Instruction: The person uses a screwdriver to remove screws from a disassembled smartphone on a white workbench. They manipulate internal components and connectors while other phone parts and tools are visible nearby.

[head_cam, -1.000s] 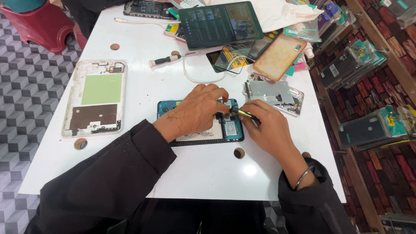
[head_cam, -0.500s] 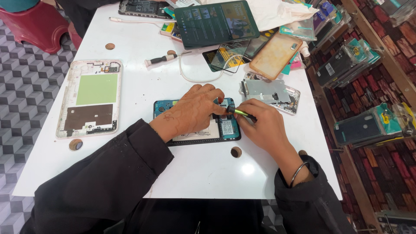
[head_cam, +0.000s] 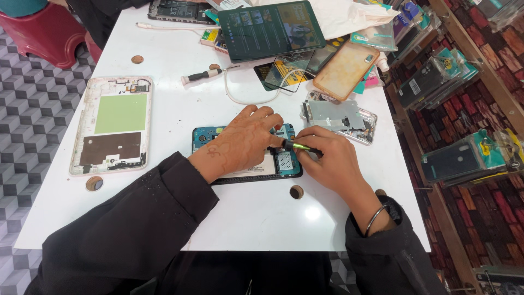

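An opened phone (head_cam: 284,161) with a blue inner frame lies flat near the middle of the white table (head_cam: 245,218). My left hand (head_cam: 245,143) rests palm down on it and presses it to the table, covering most of its middle. My right hand (head_cam: 333,161) grips a small screwdriver (head_cam: 301,146) with a green shaft, its tip on the phone's right end by my left fingertips.
A large opened tablet shell (head_cam: 113,124) lies at the left. Behind are a second screwdriver (head_cam: 201,75), a white cable (head_cam: 240,95), a dark tablet (head_cam: 273,28), a metal phone frame (head_cam: 341,117) and an orange case (head_cam: 345,70). Racks of packaged goods (head_cam: 453,82) stand at the right.
Both hands stay on the phone in the same grip. The view has shifted slightly; the screwdriver tip has hardly moved.
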